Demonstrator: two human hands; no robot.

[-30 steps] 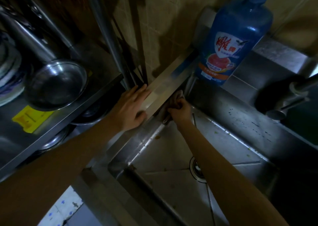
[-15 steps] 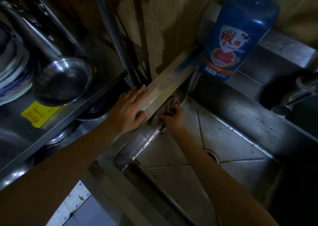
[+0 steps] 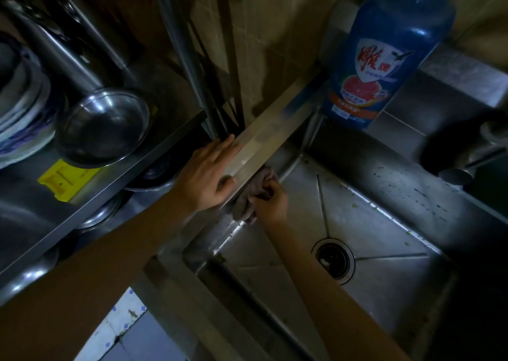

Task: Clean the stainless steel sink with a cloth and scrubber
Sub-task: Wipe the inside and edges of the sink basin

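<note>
The stainless steel sink [image 3: 384, 223] fills the lower right, its basin floor creased toward a round drain [image 3: 333, 260]. My right hand [image 3: 270, 202] is inside the basin, shut on a crumpled pinkish cloth [image 3: 251, 195] pressed against the sink's left inner wall just under the rim. My left hand [image 3: 207, 173] lies flat with fingers together on the sink's left rim [image 3: 269, 135], directly above the cloth. No scrubber is in view.
A large blue detergent bottle [image 3: 384, 50] stands at the sink's back left corner. A tap spout [image 3: 467, 162] hangs over the right side. Left of the sink, a steel rack [image 3: 90, 195] holds a metal bowl [image 3: 101, 125], plates and a yellow item [image 3: 64, 179].
My right hand has slid the cloth along the left inner wall, away from the back corner toward me. My left hand has stayed on the rim. The camera has shifted.
</note>
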